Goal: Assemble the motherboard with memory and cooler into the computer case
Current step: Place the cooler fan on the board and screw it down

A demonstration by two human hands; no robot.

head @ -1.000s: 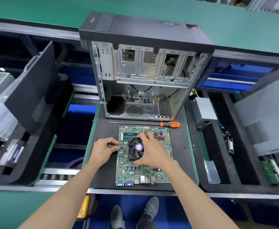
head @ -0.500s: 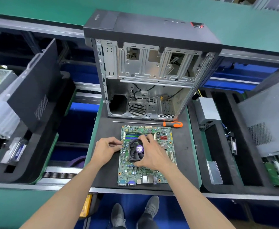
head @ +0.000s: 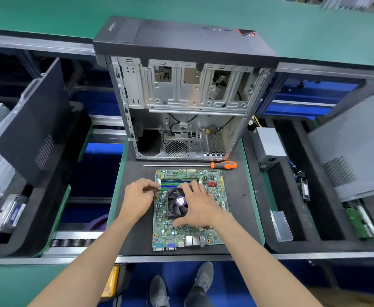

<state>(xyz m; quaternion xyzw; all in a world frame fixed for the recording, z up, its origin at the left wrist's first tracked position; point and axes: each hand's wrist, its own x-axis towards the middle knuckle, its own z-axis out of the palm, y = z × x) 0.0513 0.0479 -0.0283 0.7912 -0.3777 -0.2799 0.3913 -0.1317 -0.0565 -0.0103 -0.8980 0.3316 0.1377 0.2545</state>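
On the dark foam mat [head: 237, 196] of the middle workstation tray we note the green rectangular motherboard [head: 190, 231] lying flat, its port edge toward the person. The black square cooler fan with a purple centre label [head: 177, 203] sits on the board's middle. Blue and green memory slots [head: 175, 183] run across the board just beyond the fan. The right hand [head: 200, 209] covers the fan's right side, fingers spread and curved round its far edge, thumb lying at its near edge: it grips the cooler. The left hand [head: 137, 199] is at the board's left edge, fingers curled, fingertips pinching near the slot ends; what they pinch we cannot tell. Just beyond the board lies a long screwdriver with an orange and black handle [head: 223, 165], parallel to the board edge. Behind it stands the open silver-and-black metal computer case [head: 181, 96], interior facing us, apart from the board.
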